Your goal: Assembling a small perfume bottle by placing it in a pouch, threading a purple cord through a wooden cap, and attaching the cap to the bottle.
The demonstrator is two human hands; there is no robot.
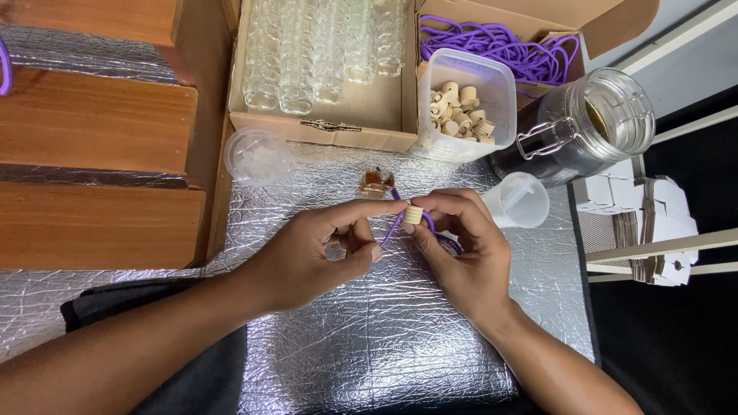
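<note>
Your right hand [465, 246] fingers pinch the wooden cap [414, 214], left hand [311, 253] pinches the purple cord [393, 228]: keep the cord taut, feed straight, mid-tabletop.

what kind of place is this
Probably a small craft or packing bench: a box of empty glass bottles, a tub of wooden caps and purple cords on a foil-covered table.

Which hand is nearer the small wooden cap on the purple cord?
Right. The right hand pinches the wooden cap between its fingertips, touching it. The left hand sits just left of it, holding the purple cord below the cap.
</note>
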